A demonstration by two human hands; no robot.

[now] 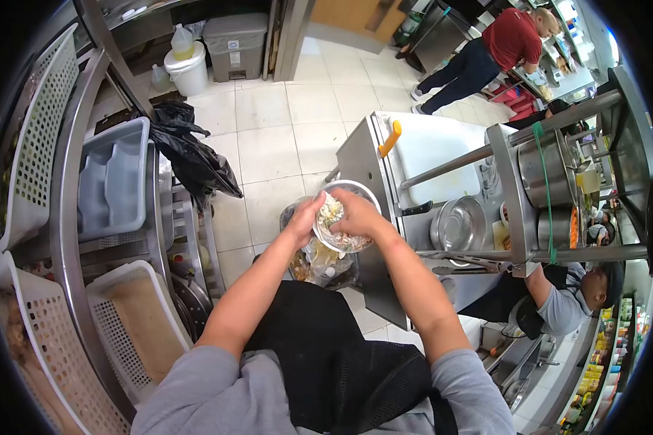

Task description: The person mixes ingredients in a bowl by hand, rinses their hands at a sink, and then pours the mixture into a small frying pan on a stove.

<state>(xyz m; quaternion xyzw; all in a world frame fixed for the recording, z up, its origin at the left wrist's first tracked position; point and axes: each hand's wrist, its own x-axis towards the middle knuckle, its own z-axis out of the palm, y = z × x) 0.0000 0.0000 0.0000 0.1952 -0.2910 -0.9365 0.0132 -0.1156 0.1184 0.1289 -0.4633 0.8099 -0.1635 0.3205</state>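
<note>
Left grip (307,219) and right grip (357,217), half-curled, hold white crumbly food (331,210) between them over a round white bowl (371,194). Beneath lies a clear plastic bag (321,262); rightward, the edge of the silver steel desk (381,286) limits travel; pale tiled floor (272,138) extends ahead.

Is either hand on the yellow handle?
No, the left hand and right hand are both at the food mix, while the yellow handle sits apart from them.
</note>
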